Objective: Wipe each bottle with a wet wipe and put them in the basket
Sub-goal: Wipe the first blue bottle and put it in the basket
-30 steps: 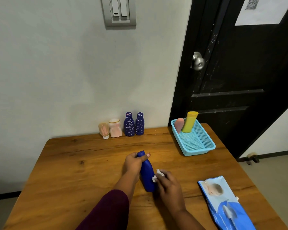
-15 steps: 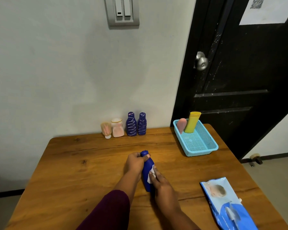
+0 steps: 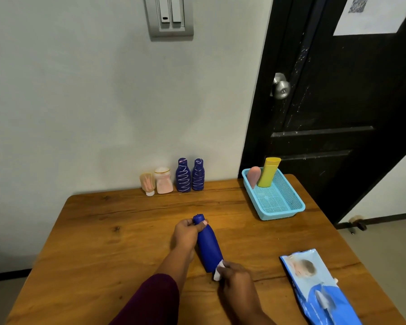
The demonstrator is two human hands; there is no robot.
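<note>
No lettering can be read: the paper sheet [image 3: 373, 22] on the door [image 3: 338, 102] shows only a QR code [image 3: 358, 3], and the wipes pack [image 3: 314, 285] print is blurred.

The wipe [image 3: 218, 272] under the right hand [image 3: 238, 281] has slid down the bottle [image 3: 209, 245].

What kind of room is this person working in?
Probably a room in a home: a wooden table stands against a wall with a light switch, next to a dark door with a round knob, and toiletry bottles line the wall.

blue bottle [image 3: 209, 245] | white wipe [image 3: 218, 273] | turquoise mesh basket [image 3: 279, 207] | yellow bottle [image 3: 268, 172]
</note>
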